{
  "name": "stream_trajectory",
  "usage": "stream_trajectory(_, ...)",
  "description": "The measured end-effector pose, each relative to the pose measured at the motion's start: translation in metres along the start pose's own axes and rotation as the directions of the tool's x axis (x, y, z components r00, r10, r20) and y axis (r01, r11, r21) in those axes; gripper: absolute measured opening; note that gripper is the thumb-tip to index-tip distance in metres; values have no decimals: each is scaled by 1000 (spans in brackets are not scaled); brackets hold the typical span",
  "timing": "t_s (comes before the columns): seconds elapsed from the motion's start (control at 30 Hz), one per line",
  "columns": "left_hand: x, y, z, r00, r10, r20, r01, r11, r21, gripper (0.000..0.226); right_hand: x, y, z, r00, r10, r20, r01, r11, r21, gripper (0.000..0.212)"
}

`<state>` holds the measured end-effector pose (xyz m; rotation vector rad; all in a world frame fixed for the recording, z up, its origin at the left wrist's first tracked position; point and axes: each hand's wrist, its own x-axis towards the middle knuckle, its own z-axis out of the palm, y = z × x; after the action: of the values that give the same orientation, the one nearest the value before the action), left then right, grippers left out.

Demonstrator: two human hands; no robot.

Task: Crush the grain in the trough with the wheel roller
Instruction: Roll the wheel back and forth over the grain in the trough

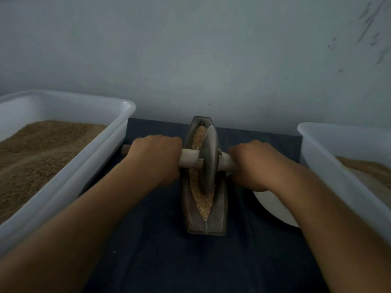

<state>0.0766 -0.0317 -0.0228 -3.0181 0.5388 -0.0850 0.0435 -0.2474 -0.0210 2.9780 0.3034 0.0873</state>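
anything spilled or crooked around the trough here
Nothing stands out. The grain lies inside the trough, the wheel roller stands upright in it, and the left hand and right hand grip its handle either side.

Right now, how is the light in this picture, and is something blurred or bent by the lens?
Head view: the light is dim and even, with no glare; the wheel roller, the grain in the trough and both hands, left and right, are fairly sharp; the forearms at the bottom look soft and stretched; the white tubs' rims bow from wide-angle distortion.
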Motion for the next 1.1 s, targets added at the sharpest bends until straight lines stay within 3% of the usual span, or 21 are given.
stream_trajectory(0.17, -8, 2, -18, 985, 17, 173, -18, 1000, 8, 45, -17, -5, -28, 991, -18, 135, 13, 999, 37, 14)
stream_trajectory(0.33, -15, 3, -25, 970, 45, 240, -62, 996, 66, 45, -30, -11, -46, 984, -39, 175, 36, 999, 19, 21)
stream_trajectory(0.53, -9, -6, -25, 984, 119, 130, -113, 992, -52, 41, -24, -7, -43, 969, -34, 245, 19, 998, 62, 29)
stream_trajectory(0.6, -6, -14, -26, 992, 119, 43, -112, 984, -137, 39, -17, -3, -35, 969, -20, 247, 1, 997, 80, 21)
stream_trajectory(0.67, 0, -20, -23, 994, 97, -42, -104, 971, -217, 38, -9, 2, -27, 980, -13, 200, -11, 992, 122, 10)
stream_trajectory(0.73, 8, -22, -14, 989, 72, -128, -104, 959, -265, 35, 0, 9, -16, 993, -7, 116, -10, 990, 142, 13)
stream_trajectory(0.9, 27, -25, 14, 937, -27, -348, -87, 947, -308, 22, 25, 15, 15, 982, -15, -188, 31, 996, 84, 13)
stream_trajectory(1.0, 31, -24, 25, 907, -26, -421, -110, 949, -295, 26, 36, 17, 31, 934, -3, -357, 12, 1000, 22, 37)
stream_trajectory(1.1, 33, -22, 33, 886, 30, -462, -121, 978, -168, 34, 42, 19, 42, 915, 23, -402, -8, 999, 39, 52)
